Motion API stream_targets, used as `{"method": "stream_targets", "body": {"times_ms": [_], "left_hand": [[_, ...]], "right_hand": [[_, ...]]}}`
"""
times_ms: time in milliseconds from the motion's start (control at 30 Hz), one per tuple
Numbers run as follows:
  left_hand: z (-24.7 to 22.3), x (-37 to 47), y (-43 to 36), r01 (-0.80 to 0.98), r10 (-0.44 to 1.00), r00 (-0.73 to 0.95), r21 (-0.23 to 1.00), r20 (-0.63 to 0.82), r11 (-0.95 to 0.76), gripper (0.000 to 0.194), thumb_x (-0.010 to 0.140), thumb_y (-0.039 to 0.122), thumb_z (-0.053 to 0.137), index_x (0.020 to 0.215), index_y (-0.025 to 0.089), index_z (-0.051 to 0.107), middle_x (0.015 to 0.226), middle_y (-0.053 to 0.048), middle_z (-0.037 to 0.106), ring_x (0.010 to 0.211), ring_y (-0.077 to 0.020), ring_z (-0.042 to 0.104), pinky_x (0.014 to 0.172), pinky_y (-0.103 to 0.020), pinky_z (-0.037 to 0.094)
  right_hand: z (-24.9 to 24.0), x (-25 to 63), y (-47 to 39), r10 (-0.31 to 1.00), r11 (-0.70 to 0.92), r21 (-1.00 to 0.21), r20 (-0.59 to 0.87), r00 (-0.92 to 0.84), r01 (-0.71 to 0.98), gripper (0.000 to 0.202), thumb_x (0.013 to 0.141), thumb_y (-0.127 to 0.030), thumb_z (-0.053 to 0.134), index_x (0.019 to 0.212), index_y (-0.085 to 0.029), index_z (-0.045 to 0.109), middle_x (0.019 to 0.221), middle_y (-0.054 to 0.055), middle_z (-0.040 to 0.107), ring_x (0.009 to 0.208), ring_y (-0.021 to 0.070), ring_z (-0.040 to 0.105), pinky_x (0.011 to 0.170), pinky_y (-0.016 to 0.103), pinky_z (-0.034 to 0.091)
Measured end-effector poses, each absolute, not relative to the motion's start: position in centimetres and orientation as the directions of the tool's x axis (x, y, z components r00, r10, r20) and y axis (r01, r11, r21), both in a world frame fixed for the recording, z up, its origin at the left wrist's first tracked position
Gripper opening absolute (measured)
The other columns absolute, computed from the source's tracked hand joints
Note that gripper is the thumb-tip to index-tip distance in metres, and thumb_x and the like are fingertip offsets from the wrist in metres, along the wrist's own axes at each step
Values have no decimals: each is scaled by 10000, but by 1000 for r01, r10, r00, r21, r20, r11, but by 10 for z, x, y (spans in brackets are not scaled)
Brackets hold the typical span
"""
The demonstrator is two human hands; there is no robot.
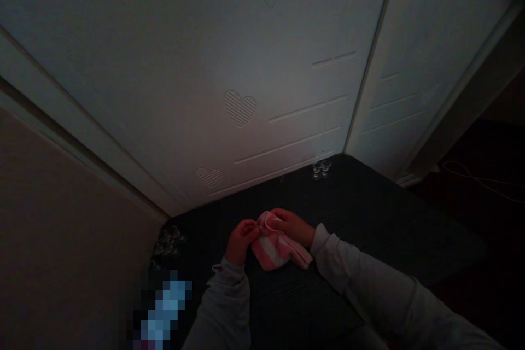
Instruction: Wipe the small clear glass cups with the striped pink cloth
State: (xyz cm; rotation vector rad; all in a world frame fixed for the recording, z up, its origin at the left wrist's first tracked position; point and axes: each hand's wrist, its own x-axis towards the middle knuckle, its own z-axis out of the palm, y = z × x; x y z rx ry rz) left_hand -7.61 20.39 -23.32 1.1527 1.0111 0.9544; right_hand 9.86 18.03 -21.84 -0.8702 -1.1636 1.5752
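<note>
A pink and white cloth (273,251) hangs bunched between my two hands above the dark table. My left hand (240,240) pinches something at the cloth's upper left edge; whether it is only cloth or also a small object, I cannot make out. My right hand (293,225) grips the top of the cloth, thumb on the near side and fingers behind it. Folds of the cloth hide part of the right fingers.
Two small clear stemmed glasses (321,169) stand at the table's far edge. Several more clear glasses (167,241) cluster at the left edge. The dark table (369,202) meets white panels (287,76). A pixelated bright patch (166,309) is at lower left.
</note>
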Motion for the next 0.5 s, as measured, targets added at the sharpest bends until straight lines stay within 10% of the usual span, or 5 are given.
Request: {"method": "stream_targets", "body": {"times_ms": [500], "left_hand": [[-229, -73, 204, -97, 974, 182, 983, -138, 157, 276, 604, 354, 649, 781, 144, 622, 716, -25, 619, 635, -122, 544, 603, -238, 422]], "right_hand": [[-210, 97, 167, 893, 392, -863, 275, -356, 318, 272, 828, -371, 413, 977, -202, 565, 866, 43, 590, 763, 172, 516, 700, 293, 375]]}}
